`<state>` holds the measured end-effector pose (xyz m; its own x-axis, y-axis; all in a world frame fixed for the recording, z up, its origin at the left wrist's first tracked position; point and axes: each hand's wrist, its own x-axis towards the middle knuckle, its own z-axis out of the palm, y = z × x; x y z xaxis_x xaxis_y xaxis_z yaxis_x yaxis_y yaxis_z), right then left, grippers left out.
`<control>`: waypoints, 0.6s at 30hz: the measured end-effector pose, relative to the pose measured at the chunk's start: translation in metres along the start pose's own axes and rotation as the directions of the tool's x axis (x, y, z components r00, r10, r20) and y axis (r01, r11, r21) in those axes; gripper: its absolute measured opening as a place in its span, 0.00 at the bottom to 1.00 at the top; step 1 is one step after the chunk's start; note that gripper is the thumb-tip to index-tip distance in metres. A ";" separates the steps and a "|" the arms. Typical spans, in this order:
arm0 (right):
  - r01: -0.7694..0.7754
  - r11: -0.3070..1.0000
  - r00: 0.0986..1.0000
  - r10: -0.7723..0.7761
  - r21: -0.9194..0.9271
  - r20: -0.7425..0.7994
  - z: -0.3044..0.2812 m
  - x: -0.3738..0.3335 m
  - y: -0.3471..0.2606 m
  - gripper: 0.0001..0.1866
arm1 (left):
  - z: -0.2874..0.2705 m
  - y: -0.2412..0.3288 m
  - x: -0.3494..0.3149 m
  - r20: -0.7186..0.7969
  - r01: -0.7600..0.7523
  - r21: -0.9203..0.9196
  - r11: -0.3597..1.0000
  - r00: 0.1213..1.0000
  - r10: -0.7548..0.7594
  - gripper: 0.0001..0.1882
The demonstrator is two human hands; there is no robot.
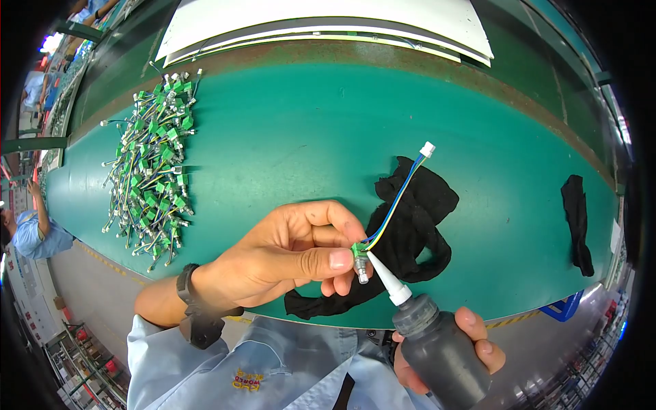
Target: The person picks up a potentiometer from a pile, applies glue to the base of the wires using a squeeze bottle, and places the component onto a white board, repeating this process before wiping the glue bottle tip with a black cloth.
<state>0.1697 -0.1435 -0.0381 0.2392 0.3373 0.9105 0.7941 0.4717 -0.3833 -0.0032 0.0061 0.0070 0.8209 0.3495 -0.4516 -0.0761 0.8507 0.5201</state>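
Between thumb and fingers, my left hand (pixel 294 249) pinches a small green potentiometer (pixel 359 249) with a metal shaft pointing down. Its blue, yellow and white wires (pixel 396 201) rise to a white plug (pixel 427 149). My right hand (pixel 482 342) is wrapped round a dark squeeze bottle (pixel 444 355), tilted up to the left. The bottle's white cone nozzle (pixel 387 277) has its tip at the green part, close to where the wires come out; whether it touches, I cannot tell. Behind both hands a crumpled black cloth (pixel 417 219) lies on the green table.
A long pile of similar wired green parts (pixel 154 164) covers the table's left side. Another black cloth strip (pixel 578 225) lies at the right edge. White sheets (pixel 328 24) stand beyond the far rim. At the far left sits another person in a blue shirt (pixel 39 232).
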 end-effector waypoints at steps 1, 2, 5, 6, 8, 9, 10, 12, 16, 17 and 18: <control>0.010 1.000 1.000 -0.009 0.016 -0.015 0.001 0.000 0.001 0.40 | 0.000 0.000 0.000 0.003 0.001 0.004 1.000 1.000 -0.001 0.13; 0.010 1.000 1.000 -0.010 0.016 -0.015 0.003 0.000 0.001 0.40 | 0.000 0.000 0.000 0.003 0.001 0.004 1.000 1.000 -0.001 0.13; -0.031 0.993 0.998 0.038 0.110 -0.059 0.008 0.001 0.000 0.40 | -0.001 -0.001 0.000 0.007 0.000 0.007 1.000 1.000 0.000 0.13; -0.031 0.993 0.998 0.038 0.110 -0.059 0.007 0.001 -0.001 0.40 | -0.001 -0.001 0.000 0.007 0.000 0.007 1.000 1.000 0.000 0.13; -0.088 0.994 0.996 0.088 0.071 0.004 0.000 0.002 -0.003 0.39 | 0.000 0.001 -0.001 0.004 0.017 0.000 1.000 1.000 -0.017 0.13; -0.116 0.992 0.993 0.115 0.050 0.036 -0.003 0.002 -0.005 0.38 | 0.000 0.001 -0.001 0.003 0.026 -0.004 1.000 1.000 -0.026 0.13; -0.117 0.992 0.993 0.115 0.050 0.035 -0.005 0.003 -0.009 0.38 | 0.000 0.001 -0.001 0.002 0.026 -0.004 1.000 1.000 -0.026 0.13; -0.267 0.950 0.960 0.249 0.163 0.127 -0.008 0.008 -0.018 0.37 | 0.001 0.002 -0.001 0.001 0.034 -0.016 0.999 0.999 -0.034 0.13; -0.184 0.982 0.979 0.179 0.038 0.099 -0.007 0.002 -0.008 0.35 | 0.001 0.002 0.000 -0.001 0.042 -0.023 0.999 0.999 -0.042 0.13; -0.104 0.993 0.992 0.108 -0.055 0.070 -0.007 0.001 -0.005 0.35 | 0.001 0.002 -0.001 -0.002 0.044 -0.024 0.999 0.999 -0.044 0.13; -0.104 0.993 0.992 0.108 -0.055 0.069 -0.008 0.001 -0.004 0.35 | 0.001 0.002 -0.001 -0.002 0.045 -0.024 0.999 0.999 -0.045 0.13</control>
<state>0.1712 -0.1517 -0.0339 0.2843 0.4421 0.8507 0.7945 0.3880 -0.4671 -0.0036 0.0069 0.0087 0.8225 0.3119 -0.4756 -0.0531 0.8747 0.4817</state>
